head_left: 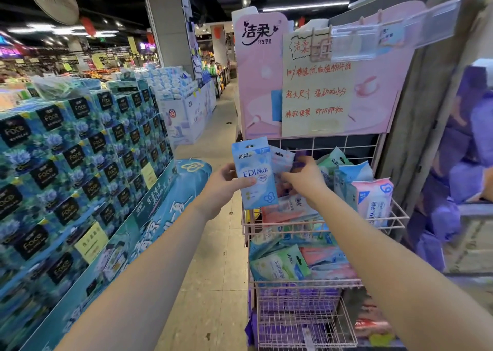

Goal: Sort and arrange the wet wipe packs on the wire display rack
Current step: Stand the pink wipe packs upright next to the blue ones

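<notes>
Blue wet wipe pack (256, 174): likely soft, light, slick film; best pinched at edges. Left hand (221, 188) fingers grasp it beside wire rack (394, 218); right hand (304, 182) fingers pinch smaller pack (281, 157).

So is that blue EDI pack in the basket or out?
Out. The left hand holds the blue EDI pack upright above the left front corner of the top basket.

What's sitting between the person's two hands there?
In the head view: the light blue wipe pack the left hand holds upright, and a smaller pack just behind it, by the right hand.
</notes>
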Motion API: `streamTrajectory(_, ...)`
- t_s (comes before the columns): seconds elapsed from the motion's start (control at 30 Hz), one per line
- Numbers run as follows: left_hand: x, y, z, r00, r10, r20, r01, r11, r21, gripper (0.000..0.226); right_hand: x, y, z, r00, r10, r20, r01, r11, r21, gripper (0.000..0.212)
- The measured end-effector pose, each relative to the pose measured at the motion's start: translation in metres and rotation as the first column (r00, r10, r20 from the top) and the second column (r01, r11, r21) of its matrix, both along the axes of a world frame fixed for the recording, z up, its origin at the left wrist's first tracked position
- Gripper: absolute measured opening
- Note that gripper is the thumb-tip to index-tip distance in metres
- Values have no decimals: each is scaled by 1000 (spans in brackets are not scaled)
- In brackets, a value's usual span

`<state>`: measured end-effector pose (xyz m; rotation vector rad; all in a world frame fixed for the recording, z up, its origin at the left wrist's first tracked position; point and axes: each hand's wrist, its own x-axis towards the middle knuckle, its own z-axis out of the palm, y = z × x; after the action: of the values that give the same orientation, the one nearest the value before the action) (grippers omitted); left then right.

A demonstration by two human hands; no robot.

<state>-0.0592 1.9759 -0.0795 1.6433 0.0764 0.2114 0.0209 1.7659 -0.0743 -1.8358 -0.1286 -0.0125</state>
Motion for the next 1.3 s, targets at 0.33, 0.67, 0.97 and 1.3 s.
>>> streamTrajectory(0.33,-7,9,1,1000,11,3,-10,994,-106,48,-1,26,2,990,100,104,-83,984,-156,44)
streamTrajectory(0.67,-11,15,10,1000,15,-2,-15,988,-155,45,3,26,1,983,182,-31,-178,979,99,51)
streamTrajectory(0.97,-17,19,14,1000,25,5,-24,977,-213,40,-8,24,4,988,120,98,-129,988,87,14)
streamTrajectory(1.3,-10,10,16,1000,2,16,1,981,-196,42,-29,-32,17,985,-125,115,96,969,228,24)
